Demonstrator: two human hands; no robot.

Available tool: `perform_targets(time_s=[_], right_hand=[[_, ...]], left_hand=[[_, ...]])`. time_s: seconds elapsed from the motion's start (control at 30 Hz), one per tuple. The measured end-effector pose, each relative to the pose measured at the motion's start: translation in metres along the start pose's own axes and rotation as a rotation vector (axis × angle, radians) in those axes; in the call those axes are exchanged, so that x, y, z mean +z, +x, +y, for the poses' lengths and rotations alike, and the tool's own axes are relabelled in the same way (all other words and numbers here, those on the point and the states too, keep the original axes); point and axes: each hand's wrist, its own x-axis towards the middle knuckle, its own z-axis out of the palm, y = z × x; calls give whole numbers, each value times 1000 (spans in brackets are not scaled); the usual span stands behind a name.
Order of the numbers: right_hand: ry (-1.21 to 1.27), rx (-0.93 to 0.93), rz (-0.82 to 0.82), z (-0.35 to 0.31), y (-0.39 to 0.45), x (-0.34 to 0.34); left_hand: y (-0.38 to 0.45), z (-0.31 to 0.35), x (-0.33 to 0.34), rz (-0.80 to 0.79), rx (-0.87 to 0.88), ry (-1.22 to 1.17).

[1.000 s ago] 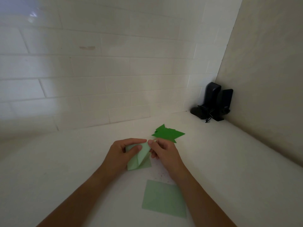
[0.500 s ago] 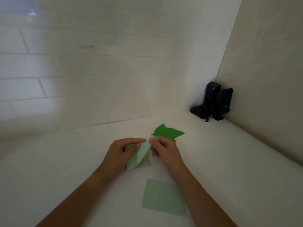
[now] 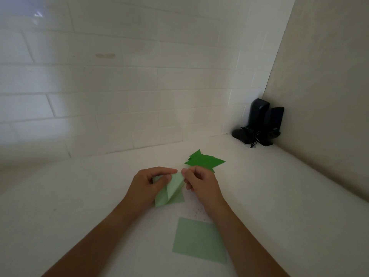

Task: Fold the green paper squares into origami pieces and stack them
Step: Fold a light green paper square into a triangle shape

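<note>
While you've got both hands on it, the half-folded paper (image 3: 171,191) sits pretty much dead center on the white counter (image 3: 279,206), its lower corner resting on the surface. It's a pale mint green, lighter than the finished stuff, with a sharp diagonal crease running up the middle and one flap lifted so it stands up off the layer beneath. Your left hand (image 3: 148,184) has its fingers curled around the left side, thumb and forefinger pinching the top edge. Your right hand (image 3: 199,183) is pinching the upper right tip of that raised flap between thumb and forefinger, other fingers tucked in. The two pinches nearly meet at the top.

Just behind your right hand is the pile of folded pieces (image 3: 204,161), a much deeper green, pointy triangle tips sticking out in a few directions, lying flat. Your knuckles cover its near edge, so can't tell if they touch.

Closer to you, beside your right forearm, a flat unfolded square (image 3: 196,239) lies on the counter, same pale mint, no creases I can see.

Way off in the back right corner a black gadget (image 3: 259,122) stands against the tiled wall (image 3: 119,86).
</note>
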Motion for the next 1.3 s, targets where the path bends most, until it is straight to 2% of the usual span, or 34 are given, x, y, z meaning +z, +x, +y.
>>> perform_targets(time_s=[1.0,1.3], right_hand=[[70,22,-4,-4,-1,-1],[93,2,-127,-8,-3,-7]], left_hand=[[2,0,-1,53,-117,-76],[0,4,0,70,-75,-136]])
